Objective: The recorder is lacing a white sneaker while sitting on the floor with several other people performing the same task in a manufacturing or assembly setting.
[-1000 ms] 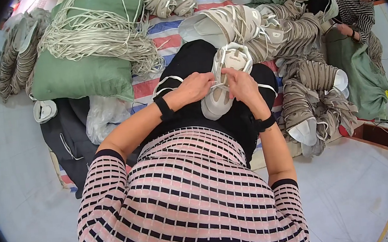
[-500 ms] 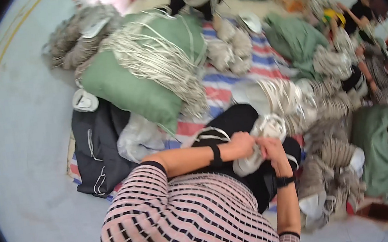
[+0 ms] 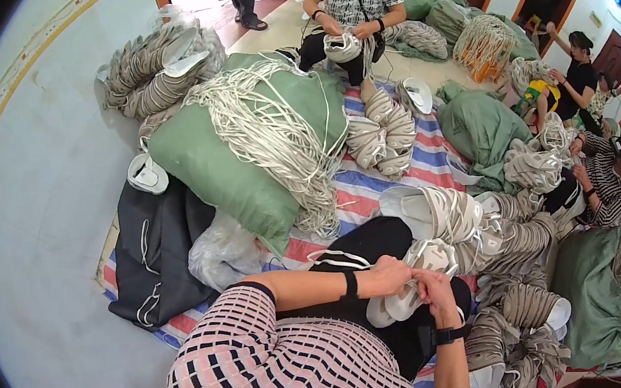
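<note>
A white and beige shoe upper rests on my black-clad lap. My left hand is closed at its edge, fingers curled and pinching. From the other side my right hand grips the same upper, its fingertips meeting those of the left. Whether a lace end sits between the fingertips is too small to tell. Across my left thigh lies a loose white lace. Just beyond my hands stands a row of nested white and beige shoe uppers.
A green stuffed sack carries a heap of white laces. Bundled uppers lie on the striped sheet. A black bag and clear plastic are at left. Co-workers sit ahead, one holding an upper, and at right.
My view has tilted up, bringing the seated co-worker and doorway into fuller sight. Both hands remain together at the shoe upper, which sits a little lower in the picture.
</note>
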`<state>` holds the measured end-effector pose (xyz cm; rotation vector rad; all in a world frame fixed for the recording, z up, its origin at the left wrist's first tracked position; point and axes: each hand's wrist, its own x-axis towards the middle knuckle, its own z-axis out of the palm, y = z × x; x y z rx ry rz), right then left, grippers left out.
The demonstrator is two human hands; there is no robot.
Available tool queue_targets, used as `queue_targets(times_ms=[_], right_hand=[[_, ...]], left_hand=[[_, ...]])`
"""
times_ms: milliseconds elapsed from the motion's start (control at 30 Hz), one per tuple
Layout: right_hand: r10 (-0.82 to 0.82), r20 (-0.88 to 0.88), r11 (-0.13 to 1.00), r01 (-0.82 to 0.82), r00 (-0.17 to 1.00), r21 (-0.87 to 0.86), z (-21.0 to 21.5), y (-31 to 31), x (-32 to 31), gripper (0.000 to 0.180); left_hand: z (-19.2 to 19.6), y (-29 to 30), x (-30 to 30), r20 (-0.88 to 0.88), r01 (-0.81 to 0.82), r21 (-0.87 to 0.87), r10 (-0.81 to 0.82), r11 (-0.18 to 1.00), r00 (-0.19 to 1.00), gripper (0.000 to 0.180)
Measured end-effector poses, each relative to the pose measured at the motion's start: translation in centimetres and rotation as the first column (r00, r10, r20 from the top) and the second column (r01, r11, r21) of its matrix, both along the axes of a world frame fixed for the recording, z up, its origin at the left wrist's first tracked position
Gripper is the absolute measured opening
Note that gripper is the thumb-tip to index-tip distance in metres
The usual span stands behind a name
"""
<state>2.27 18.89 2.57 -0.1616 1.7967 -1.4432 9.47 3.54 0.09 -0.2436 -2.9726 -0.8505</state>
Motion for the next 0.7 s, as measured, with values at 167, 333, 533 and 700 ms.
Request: queue_targets(times_ms=[167,333,533,700], right_hand=[[0.055,-0.059,0.998,-0.052,0.997,0.044,0.0,0.1,0.3,0.023],[0.639,-0.767,0.755,-0.146,-0.051,0.639,1.8,0.1,1.3,0.016],[0.556,-0.817,0.747,-0.34,-0.152,0.571,4.1,0.2,0.9,0.017],[0.525,-0.847,0.826,-0.294,0.088,0.481,1.1,2.8,0.9,0.019]], left_hand=[[0.8,-1.0,0.4,-0.1,-0.034,0.046,0.038,0.998,0.994,0.035],[0.8,-2.4,-1.0,0.104,0.195,0.137,-0.21,0.971,0.972,0.041],[1.7,-3.7,-1.7,0.171,0.327,0.246,-0.373,0.912,0.912,0.033],[-1.2,-3.5,-1.7,-0.019,0.369,0.265,-0.377,0.891,0.926,0.033]])
